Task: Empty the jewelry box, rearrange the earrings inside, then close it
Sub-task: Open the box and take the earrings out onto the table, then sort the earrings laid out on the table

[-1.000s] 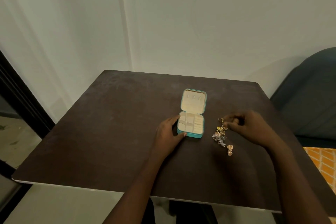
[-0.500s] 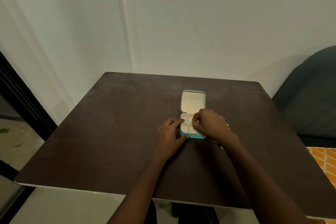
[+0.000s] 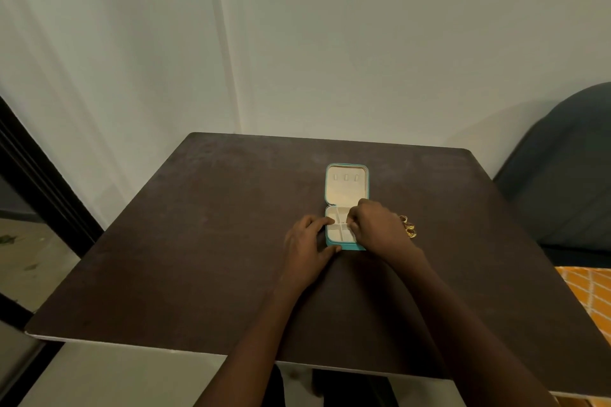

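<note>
A small teal jewelry box lies open on the dark table, its cream lid flat towards the wall. My left hand grips the box's left side, thumb at the front corner and index finger along the edge. My right hand hovers over the divided tray, fingertips pinched on a small earring that I can barely make out. A few gold earrings lie on the table just right of the box, partly hidden behind my right hand.
A dark upholstered chair stands beyond the table's right edge. Orange patterned fabric shows at the lower right. A white wall runs behind the table, and a dark door frame is at the far left.
My right hand moved left from the earring pile to above the box's tray, fingertips still pinched. My left hand stayed on the box.
</note>
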